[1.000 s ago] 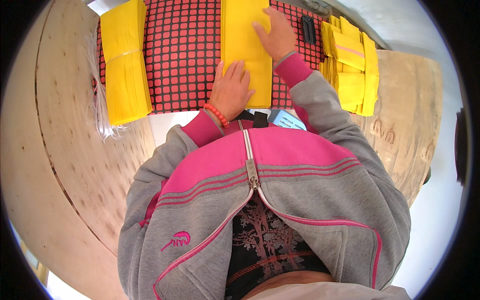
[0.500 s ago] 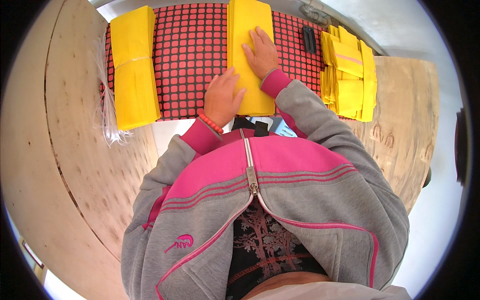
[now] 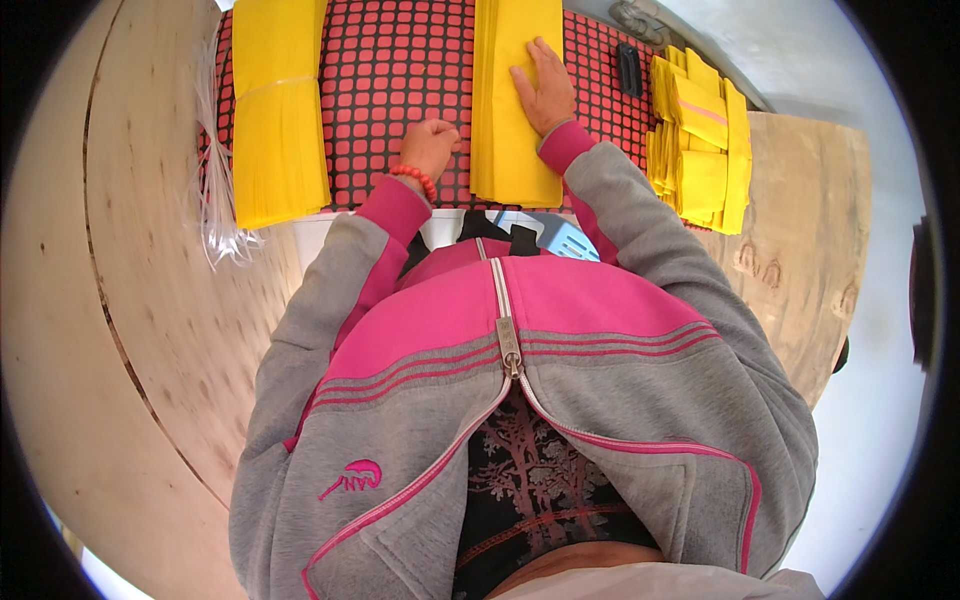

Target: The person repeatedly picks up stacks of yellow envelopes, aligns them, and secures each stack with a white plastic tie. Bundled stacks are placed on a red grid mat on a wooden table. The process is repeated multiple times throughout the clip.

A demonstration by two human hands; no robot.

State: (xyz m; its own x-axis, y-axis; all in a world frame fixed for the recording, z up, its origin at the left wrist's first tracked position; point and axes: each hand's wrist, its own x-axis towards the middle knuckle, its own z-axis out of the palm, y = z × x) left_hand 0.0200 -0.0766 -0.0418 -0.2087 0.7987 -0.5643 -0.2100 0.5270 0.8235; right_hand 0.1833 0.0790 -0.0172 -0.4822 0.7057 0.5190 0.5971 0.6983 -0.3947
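A tall stack of yellow folded sheets (image 3: 512, 130) lies lengthwise on the red-and-black patterned table mat. On its upper right part rests my right hand (image 3: 546, 92), flat with the fingers stretched out. Just left of the stack is my left hand (image 3: 430, 148), with a red bead bracelet (image 3: 415, 181) at its wrist. Its fingers are curled in, apart from the stack, and nothing shows in them. Another yellow stack (image 3: 280, 150), tied round the middle with a thin band, lies at the left of the mat (image 3: 375, 70).
Smaller yellow bundles (image 3: 705, 140) are piled at the right, beside a black narrow object (image 3: 628, 70). Clear plastic strands (image 3: 215, 190) hang at the mat's left edge. Wooden boards (image 3: 800, 200) flank the mat, and a light-blue slotted container (image 3: 568, 238) shows below its front edge.
My left hand has come off the middle stack, moved left and curled its fingers. My right hand stays flat on the stack. The view has shifted slightly.
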